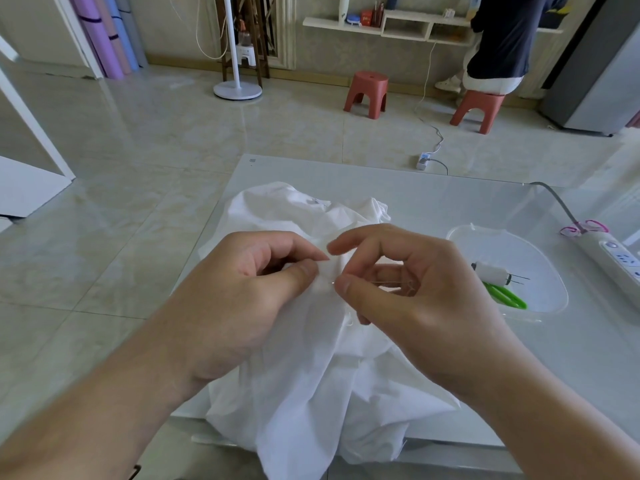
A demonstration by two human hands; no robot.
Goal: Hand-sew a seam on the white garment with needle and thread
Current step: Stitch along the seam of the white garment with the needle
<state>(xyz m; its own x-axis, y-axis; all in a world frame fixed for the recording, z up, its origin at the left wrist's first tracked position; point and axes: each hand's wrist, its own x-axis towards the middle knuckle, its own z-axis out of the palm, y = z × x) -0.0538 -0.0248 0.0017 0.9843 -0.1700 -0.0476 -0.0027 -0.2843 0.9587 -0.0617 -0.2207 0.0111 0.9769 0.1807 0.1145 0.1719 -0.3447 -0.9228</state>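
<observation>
- The white garment point(304, 368) lies bunched on the glass table point(433, 202), spilling over the near edge; the seam area is held up between the two hands, near the middle of the view
- The left hand point(242, 289) pinches a fold of the cloth between thumb and forefinger, the other fingers curled underneath
- The right hand point(408, 289) pinches the needle point(374, 283) between thumb and middle finger, forefinger lifted clear; the needle lies nearly level, its tip pointing left at the fold just beside the left thumb
- The thread is too fine to trace against the white cloth
- Judging by this, the step in hand is passing the needle through the fold for one stitch
- To do it well: keep the fold taut and flat with the left pinch, enter close to the edge in line with the seam, take a small even bite, and keep the left fingertips off the point's path
- Draw the thread through gently so the cloth does not pucker
- At the right, a clear plastic tray point(547, 306) holds a white thread spool point(491, 273) and green-handled scissors point(505, 296); a power strip point(616, 261) lies further right
</observation>
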